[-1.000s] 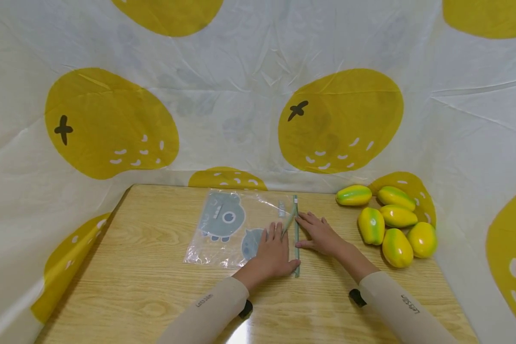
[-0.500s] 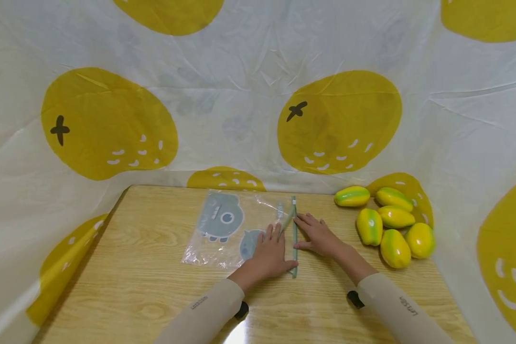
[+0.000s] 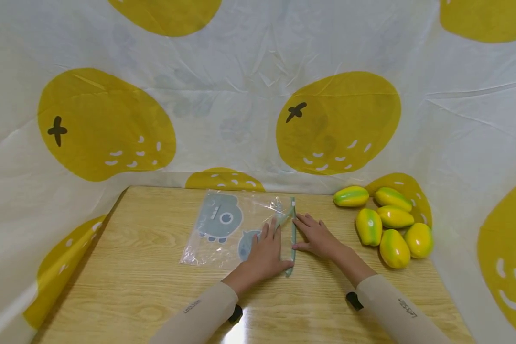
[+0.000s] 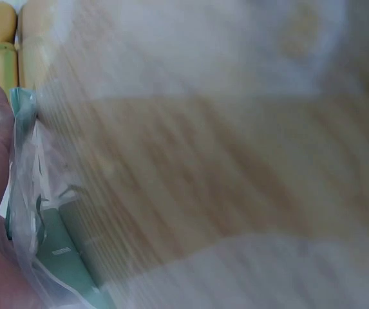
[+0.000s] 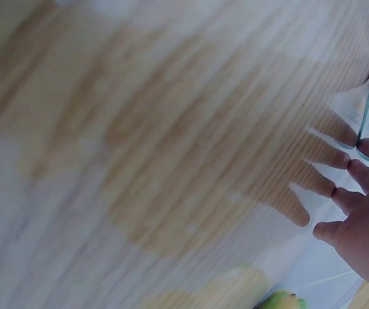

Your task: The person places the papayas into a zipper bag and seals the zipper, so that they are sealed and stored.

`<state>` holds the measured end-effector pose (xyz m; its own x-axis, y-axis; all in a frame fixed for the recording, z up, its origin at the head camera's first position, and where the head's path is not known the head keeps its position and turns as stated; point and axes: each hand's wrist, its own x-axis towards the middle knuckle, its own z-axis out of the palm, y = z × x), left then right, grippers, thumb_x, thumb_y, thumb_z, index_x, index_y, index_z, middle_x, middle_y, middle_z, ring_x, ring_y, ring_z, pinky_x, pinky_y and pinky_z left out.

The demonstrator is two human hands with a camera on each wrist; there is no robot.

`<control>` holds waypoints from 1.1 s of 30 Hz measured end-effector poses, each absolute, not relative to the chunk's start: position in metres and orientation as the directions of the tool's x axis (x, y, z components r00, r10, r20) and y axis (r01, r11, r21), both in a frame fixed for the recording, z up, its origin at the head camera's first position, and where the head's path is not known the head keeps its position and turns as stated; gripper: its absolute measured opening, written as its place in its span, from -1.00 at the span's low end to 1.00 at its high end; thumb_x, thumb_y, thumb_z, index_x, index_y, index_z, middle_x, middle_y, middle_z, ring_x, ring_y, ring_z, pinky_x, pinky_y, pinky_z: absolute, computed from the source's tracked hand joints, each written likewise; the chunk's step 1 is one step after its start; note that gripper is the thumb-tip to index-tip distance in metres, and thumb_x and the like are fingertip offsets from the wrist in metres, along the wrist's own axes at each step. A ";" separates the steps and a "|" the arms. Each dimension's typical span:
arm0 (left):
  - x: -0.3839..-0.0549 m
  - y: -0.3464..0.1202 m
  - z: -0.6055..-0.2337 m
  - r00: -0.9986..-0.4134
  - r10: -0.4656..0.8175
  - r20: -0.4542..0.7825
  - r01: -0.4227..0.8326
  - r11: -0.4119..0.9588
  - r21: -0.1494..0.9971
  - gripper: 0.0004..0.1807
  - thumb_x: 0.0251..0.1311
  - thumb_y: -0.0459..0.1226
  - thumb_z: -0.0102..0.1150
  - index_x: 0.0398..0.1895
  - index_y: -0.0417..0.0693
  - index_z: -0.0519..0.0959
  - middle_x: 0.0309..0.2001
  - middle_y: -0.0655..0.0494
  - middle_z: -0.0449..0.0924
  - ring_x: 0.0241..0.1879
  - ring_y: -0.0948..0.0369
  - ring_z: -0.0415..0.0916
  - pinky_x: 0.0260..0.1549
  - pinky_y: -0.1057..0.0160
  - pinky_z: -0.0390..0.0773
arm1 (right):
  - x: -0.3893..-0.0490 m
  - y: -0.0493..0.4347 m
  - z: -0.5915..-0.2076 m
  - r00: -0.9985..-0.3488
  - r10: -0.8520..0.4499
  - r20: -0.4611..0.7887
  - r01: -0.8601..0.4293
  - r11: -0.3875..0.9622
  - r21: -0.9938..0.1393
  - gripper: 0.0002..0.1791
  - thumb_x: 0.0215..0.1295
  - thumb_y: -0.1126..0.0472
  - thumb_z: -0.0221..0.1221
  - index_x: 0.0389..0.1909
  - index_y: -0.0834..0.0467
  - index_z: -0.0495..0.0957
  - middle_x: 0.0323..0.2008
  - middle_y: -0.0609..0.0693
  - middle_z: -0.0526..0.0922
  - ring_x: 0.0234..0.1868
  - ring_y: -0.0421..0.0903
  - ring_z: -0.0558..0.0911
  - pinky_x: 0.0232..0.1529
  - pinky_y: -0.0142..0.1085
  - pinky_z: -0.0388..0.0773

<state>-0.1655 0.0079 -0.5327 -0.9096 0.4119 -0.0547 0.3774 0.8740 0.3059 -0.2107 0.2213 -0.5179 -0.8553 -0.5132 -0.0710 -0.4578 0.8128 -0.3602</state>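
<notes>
- On the bench (image 3: 146,291), clear zip bag (image 3: 229,217) lies flat, green lips (image 3: 294,235) gaping between hands.
- Left hand (image 3: 265,252) spread on bag; right hand (image 3: 319,238) straight-fingered against the far lip; neither grasping.
- Step looks like parting the mouth; next move likely calls for widening it, bag pinned.

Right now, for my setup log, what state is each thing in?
Bag: spread out, partly open
Slider: at the bag opening's far end
Left hand: resting on the bag
Right hand: touching the bag's edge
Six fruits: loose, outside the bag
Curtain: hanging, creased
</notes>
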 end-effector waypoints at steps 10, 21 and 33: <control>-0.164 0.000 -0.532 -0.905 0.424 -0.014 0.399 0.861 0.315 0.25 0.08 0.33 0.38 0.61 -0.26 0.11 0.69 -0.17 -0.31 0.64 -0.17 -0.13 0.36 -0.36 0.33 | -0.209 0.221 -0.518 -0.860 -0.504 -0.077 -0.443 0.813 -0.378 -0.07 0.34 -0.12 0.33 0.54 0.31 0.23 0.59 0.30 0.16 0.59 0.42 0.08 0.38 0.54 0.02; -0.163 -0.007 -0.527 -0.906 0.422 0.021 0.405 0.853 0.328 0.24 0.03 0.26 0.48 0.60 -0.26 0.13 0.70 -0.14 -0.33 0.65 -0.16 -0.14 0.32 -0.35 0.38 | -0.208 0.219 -0.520 -0.866 -0.494 -0.069 -0.440 0.822 -0.362 -0.05 0.33 -0.17 0.33 0.54 0.30 0.25 0.59 0.29 0.16 0.59 0.40 0.09 0.37 0.54 0.05; -0.164 -0.012 -0.527 -0.909 0.414 0.047 0.403 0.845 0.353 0.28 -0.05 0.18 0.58 0.59 -0.28 0.14 0.70 -0.15 -0.33 0.65 -0.16 -0.15 0.31 -0.33 0.40 | -0.205 0.218 -0.523 -0.872 -0.487 -0.051 -0.441 0.827 -0.349 -0.02 0.32 -0.19 0.33 0.56 0.28 0.22 0.59 0.28 0.15 0.58 0.41 0.11 0.38 0.53 0.06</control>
